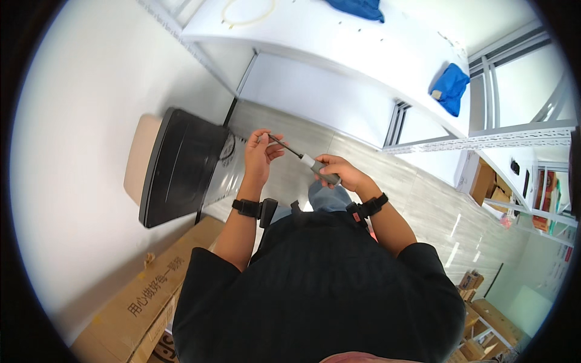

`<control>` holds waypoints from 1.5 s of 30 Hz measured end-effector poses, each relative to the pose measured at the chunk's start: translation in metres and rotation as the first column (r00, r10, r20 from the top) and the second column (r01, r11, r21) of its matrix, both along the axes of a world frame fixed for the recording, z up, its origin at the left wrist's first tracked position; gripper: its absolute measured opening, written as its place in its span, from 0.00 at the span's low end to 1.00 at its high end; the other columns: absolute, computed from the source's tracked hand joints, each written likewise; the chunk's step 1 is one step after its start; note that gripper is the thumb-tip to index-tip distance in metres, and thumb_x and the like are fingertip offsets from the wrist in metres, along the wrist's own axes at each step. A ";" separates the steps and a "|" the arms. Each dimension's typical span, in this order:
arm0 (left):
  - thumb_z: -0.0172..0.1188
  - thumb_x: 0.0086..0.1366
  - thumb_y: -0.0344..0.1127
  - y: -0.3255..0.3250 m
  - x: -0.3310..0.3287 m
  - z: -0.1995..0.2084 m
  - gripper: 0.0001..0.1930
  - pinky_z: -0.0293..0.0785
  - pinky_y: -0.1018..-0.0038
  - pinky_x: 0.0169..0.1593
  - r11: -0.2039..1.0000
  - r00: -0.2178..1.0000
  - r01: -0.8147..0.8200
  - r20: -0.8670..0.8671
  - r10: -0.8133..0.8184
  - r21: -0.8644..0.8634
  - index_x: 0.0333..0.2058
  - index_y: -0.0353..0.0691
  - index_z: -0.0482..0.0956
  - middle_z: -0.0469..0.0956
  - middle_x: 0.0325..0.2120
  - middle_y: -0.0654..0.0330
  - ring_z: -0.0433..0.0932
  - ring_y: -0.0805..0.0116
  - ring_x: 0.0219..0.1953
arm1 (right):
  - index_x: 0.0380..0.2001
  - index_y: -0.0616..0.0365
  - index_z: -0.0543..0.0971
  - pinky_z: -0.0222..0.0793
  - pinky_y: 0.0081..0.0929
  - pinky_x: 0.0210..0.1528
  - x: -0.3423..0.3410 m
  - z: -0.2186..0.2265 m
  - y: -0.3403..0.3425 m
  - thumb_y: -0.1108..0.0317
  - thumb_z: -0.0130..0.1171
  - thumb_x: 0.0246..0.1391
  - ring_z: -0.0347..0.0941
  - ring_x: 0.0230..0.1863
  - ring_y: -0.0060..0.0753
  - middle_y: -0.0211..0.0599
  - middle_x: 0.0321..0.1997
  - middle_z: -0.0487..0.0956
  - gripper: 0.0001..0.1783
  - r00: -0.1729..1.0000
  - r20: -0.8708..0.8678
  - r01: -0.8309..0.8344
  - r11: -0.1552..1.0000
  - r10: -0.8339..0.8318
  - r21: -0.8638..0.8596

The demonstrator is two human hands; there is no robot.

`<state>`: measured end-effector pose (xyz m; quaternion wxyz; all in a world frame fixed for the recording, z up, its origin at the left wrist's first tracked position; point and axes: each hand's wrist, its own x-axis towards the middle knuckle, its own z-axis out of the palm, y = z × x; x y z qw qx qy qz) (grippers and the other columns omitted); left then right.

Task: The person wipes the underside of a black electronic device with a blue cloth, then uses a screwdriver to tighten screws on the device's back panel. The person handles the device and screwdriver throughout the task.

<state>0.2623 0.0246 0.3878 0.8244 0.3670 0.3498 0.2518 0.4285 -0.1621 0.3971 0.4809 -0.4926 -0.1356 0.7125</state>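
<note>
My right hand [336, 172] is wrapped round the handle of a screwdriver [311, 162], which has a grey grip, a pale collar and a long dark shaft. The shaft slants up and left toward my left hand [260, 151]. There, my thumb and forefinger pinch the shaft's tip while the other fingers stay loosely bent. Whether a small part sits at that tip is too small to tell. Both hands are in the air in front of my body, over the floor. A black band with a small device circles each wrist.
Ahead runs a white table [290, 51] with blue cloth-like items [451, 89] and a pale loop of tubing [248, 18]. On my left stands a large black rectangular object [184, 166] by the wall. Cardboard boxes [151, 290] lie at lower left; shelving [514, 142] is at right.
</note>
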 end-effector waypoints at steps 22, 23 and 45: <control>0.65 0.55 0.36 0.109 0.321 0.006 0.03 0.65 0.68 0.40 0.128 0.951 0.196 -0.220 0.216 0.972 0.29 0.50 0.85 0.74 0.27 0.67 0.69 0.64 0.36 | 0.46 0.61 0.67 0.62 0.16 0.16 0.200 0.024 0.021 0.64 0.52 0.50 0.71 0.20 0.22 0.36 0.28 0.75 0.20 0.845 0.002 0.534 0.843 -0.535 0.071; 0.65 0.54 0.37 0.114 0.329 0.002 0.03 0.64 0.68 0.41 0.090 0.953 0.206 -0.220 0.206 0.974 0.29 0.51 0.85 0.73 0.27 0.68 0.68 0.64 0.36 | 0.46 0.61 0.67 0.62 0.16 0.16 0.205 0.026 0.026 0.64 0.52 0.50 0.71 0.20 0.22 0.35 0.27 0.76 0.20 0.839 0.016 0.542 0.838 -0.544 0.064; 0.61 0.57 0.29 0.120 0.326 0.004 0.10 0.69 0.70 0.39 0.113 0.932 0.268 -0.288 0.221 0.957 0.39 0.40 0.82 0.78 0.31 0.59 0.73 0.63 0.35 | 0.48 0.58 0.68 0.62 0.18 0.19 0.245 0.029 0.058 0.65 0.49 0.52 0.71 0.22 0.22 0.35 0.29 0.76 0.19 0.939 -0.085 0.339 0.939 -0.333 0.061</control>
